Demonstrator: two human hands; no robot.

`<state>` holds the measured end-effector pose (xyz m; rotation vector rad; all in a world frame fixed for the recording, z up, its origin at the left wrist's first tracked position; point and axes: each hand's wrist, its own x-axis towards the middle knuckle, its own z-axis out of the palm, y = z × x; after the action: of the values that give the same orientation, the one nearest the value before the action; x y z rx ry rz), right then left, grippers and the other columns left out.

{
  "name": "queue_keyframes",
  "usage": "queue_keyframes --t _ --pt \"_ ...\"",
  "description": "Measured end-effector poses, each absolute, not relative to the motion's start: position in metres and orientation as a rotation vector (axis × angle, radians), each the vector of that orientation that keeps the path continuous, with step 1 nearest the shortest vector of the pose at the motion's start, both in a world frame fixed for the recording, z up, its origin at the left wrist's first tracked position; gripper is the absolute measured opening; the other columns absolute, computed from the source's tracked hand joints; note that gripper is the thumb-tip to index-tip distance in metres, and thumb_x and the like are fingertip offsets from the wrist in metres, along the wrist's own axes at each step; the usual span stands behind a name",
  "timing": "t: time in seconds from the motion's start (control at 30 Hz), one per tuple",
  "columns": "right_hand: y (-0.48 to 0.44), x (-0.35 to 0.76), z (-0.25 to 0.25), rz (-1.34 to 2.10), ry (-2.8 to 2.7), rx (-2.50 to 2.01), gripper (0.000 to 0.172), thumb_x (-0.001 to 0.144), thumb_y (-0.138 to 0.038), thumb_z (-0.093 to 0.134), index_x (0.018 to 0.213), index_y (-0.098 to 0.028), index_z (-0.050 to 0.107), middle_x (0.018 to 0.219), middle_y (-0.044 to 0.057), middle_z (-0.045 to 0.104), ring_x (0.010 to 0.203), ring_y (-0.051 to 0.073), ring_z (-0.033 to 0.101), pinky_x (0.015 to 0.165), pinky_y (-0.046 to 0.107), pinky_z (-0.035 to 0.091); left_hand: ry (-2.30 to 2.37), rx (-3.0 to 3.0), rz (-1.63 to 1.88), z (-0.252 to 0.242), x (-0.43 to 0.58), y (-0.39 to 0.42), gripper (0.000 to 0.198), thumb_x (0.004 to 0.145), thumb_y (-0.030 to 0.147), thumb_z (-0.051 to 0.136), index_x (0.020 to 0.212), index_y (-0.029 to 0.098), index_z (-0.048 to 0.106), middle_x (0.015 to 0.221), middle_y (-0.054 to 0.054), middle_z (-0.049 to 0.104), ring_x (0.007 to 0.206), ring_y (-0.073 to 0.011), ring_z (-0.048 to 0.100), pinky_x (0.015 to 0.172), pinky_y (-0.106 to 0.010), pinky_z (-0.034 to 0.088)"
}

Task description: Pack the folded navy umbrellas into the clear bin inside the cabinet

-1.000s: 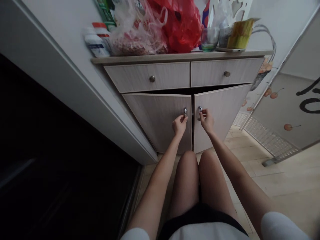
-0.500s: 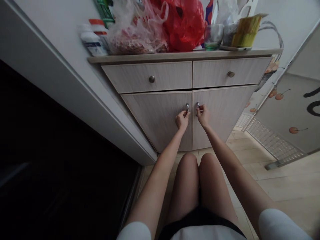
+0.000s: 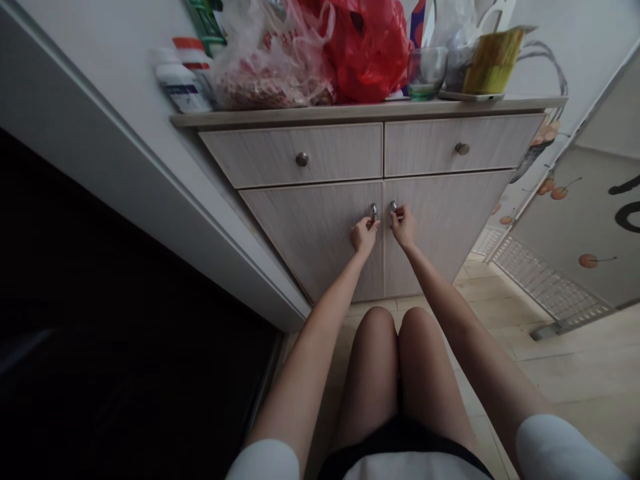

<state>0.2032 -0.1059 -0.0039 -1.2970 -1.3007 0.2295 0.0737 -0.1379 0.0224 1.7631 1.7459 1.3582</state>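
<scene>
A pale wood-grain cabinet has two lower doors, and both look flush with its front. On the left cabinet door (image 3: 305, 233), my left hand (image 3: 365, 235) pinches the lower end of a small metal door handle (image 3: 374, 209). My right hand (image 3: 404, 227) has its fingertips closed on the matching metal door handle (image 3: 393, 206) of the right cabinet door (image 3: 445, 220). The two hands are close together, one each side of the seam between the doors. My fingertips partly hide both handles.
Above the doors are two drawers with round knobs (image 3: 301, 159). The cabinet top (image 3: 300, 115) carries white bottles (image 3: 183, 87), a clear plastic bag (image 3: 270, 80), a red bag (image 3: 367, 60), a glass (image 3: 427, 73) and a yellow container (image 3: 493, 63). My knees are close below the doors.
The dark gap along the top of the lower doors has narrowed as both doors moved in slightly. My hands stay on the handles and have shifted a little upward in view.
</scene>
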Motion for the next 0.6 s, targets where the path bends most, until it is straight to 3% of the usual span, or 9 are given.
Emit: queue_keyframes --t 0.6 --pt "-0.1066 0.2058 -0.0021 0.286 -1.331 -1.316 0.033 0.094 -0.054 0.048 0.096 -0.022 0.057 0.093 0.01 0.069 0.081 0.022 0.064 0.077 0.035 0.048 1.682 1.791 1.368 0.0193 0.069 -0.1268 0.011 0.088 0.027 0.071 0.093 0.018 0.074 0.093 -0.009 0.078 0.086 -0.0207 0.072 0.079 -0.028 0.048"
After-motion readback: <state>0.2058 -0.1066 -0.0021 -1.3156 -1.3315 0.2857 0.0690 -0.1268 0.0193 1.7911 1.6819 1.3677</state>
